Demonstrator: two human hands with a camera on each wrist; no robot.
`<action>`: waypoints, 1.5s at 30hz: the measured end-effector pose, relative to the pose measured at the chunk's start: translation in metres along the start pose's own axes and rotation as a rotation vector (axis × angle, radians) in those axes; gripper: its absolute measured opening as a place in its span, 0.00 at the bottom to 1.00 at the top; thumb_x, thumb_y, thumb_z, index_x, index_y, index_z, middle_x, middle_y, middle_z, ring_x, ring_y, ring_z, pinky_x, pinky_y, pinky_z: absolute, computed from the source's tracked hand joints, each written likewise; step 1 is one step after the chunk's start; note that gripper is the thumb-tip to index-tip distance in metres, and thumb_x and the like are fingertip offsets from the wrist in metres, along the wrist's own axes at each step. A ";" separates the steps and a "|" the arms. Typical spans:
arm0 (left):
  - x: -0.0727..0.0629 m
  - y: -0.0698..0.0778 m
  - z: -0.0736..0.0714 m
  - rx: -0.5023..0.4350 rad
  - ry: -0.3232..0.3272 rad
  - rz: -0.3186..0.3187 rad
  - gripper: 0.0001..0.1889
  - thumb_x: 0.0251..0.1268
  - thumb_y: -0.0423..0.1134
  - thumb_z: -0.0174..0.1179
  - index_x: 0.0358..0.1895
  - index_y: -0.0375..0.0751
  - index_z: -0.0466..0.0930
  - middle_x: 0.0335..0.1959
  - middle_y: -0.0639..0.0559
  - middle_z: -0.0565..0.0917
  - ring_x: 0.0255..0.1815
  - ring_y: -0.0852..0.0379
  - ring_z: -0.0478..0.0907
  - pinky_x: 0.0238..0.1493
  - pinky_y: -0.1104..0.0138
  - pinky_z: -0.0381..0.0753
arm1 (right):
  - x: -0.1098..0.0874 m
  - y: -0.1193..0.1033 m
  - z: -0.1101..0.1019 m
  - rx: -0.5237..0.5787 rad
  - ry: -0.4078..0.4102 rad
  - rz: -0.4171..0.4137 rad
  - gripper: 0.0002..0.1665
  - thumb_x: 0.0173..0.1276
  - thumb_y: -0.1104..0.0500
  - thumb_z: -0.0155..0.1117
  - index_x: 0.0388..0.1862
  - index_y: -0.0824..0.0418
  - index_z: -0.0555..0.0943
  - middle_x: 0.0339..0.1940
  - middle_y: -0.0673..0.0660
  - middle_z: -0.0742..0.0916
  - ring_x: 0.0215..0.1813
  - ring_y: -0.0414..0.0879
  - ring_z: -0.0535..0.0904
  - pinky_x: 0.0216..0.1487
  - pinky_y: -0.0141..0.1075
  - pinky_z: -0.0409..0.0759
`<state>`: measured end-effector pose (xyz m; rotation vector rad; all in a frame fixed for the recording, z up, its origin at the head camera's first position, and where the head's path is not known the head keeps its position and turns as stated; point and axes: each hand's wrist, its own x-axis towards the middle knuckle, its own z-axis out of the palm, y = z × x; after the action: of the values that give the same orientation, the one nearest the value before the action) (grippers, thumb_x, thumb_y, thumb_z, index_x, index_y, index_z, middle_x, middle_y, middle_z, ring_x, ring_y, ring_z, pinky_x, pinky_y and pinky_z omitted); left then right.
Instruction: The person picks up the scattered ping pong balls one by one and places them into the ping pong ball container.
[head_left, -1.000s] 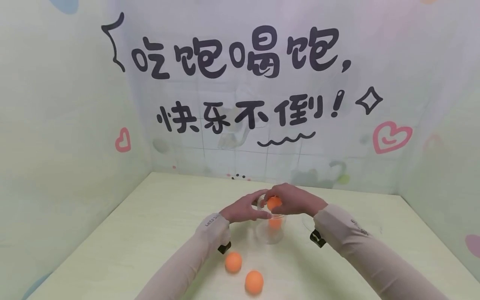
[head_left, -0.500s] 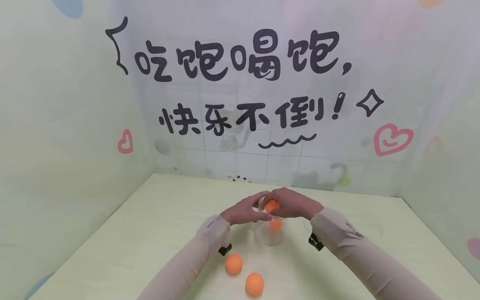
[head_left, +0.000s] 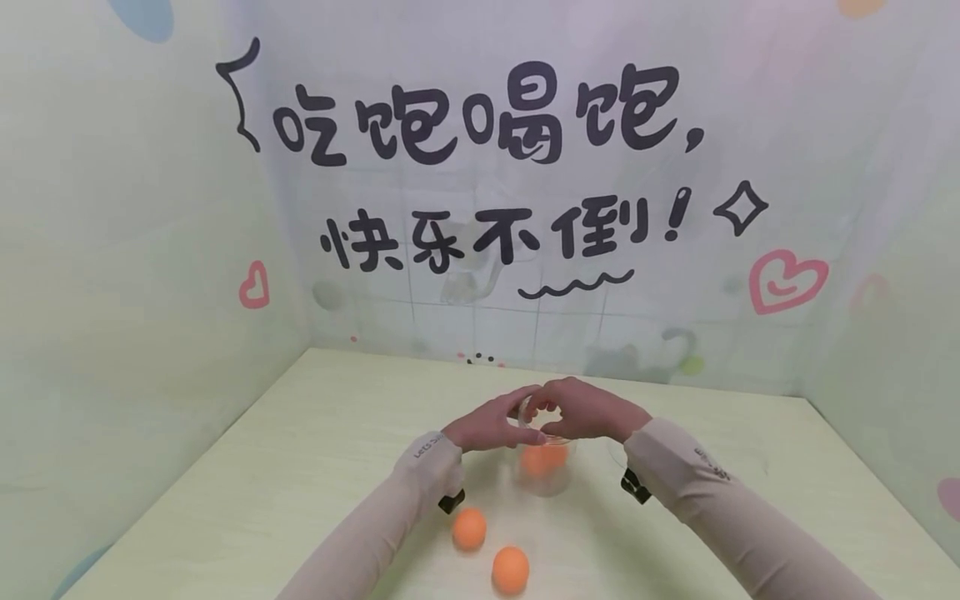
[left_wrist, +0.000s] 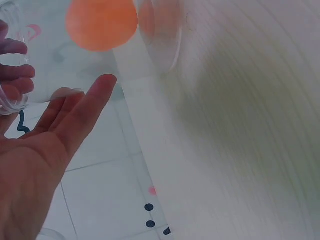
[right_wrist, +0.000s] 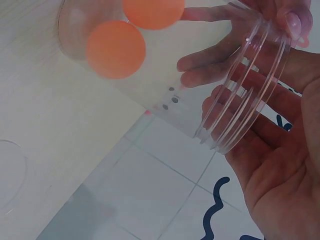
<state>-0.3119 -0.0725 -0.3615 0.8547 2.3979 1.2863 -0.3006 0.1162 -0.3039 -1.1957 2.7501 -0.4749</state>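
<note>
A clear plastic jar [head_left: 546, 482] with a threaded mouth stands on the table, two orange ping-pong balls [right_wrist: 116, 49] lying low inside it. My left hand [head_left: 487, 427] holds the jar near its mouth, thumb at the near side and fingers behind. Above the opening is my right hand [head_left: 592, 408], its bent fingers reaching into the mouth with no ball between them. In the left wrist view, one ball [left_wrist: 101, 22] shows through the wall beyond the left fingers [left_wrist: 90, 107]. Two more balls, a left one [head_left: 469, 529] and a nearer one [head_left: 511, 570], lie on the table.
A thin clear round piece [right_wrist: 11, 175], perhaps a lid, lies on the table to the right of the jar, partly behind the right sleeve. The pale table [head_left: 360, 417] meets a printed back wall [head_left: 450, 325] and side walls.
The ball that my right fingers held at the jar's mouth has dropped inside, beside the other ball. My left hand keeps its hold, and the two balls on the table stay put.
</note>
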 end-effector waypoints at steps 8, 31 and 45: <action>-0.001 0.001 0.001 0.018 -0.004 0.002 0.37 0.60 0.49 0.63 0.72 0.57 0.58 0.66 0.48 0.70 0.59 0.51 0.72 0.41 0.64 0.80 | -0.002 -0.001 0.001 -0.013 -0.004 -0.002 0.12 0.61 0.62 0.67 0.43 0.51 0.85 0.45 0.48 0.86 0.48 0.46 0.79 0.52 0.45 0.78; 0.002 -0.003 0.000 -0.011 0.002 -0.022 0.36 0.59 0.50 0.64 0.71 0.60 0.59 0.56 0.43 0.72 0.56 0.53 0.71 0.43 0.63 0.80 | -0.019 -0.011 -0.008 -0.186 0.079 -0.064 0.14 0.61 0.64 0.65 0.46 0.55 0.85 0.41 0.49 0.86 0.41 0.43 0.80 0.44 0.36 0.79; 0.001 0.000 0.000 -0.010 -0.011 -0.052 0.39 0.60 0.50 0.63 0.73 0.56 0.55 0.62 0.38 0.72 0.58 0.50 0.72 0.46 0.62 0.80 | -0.044 -0.014 -0.010 -0.176 0.103 -0.019 0.16 0.62 0.60 0.65 0.49 0.60 0.82 0.47 0.53 0.86 0.45 0.45 0.82 0.49 0.40 0.80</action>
<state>-0.3126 -0.0718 -0.3610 0.7894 2.3868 1.2702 -0.2634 0.1415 -0.2917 -1.2700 2.9230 -0.3095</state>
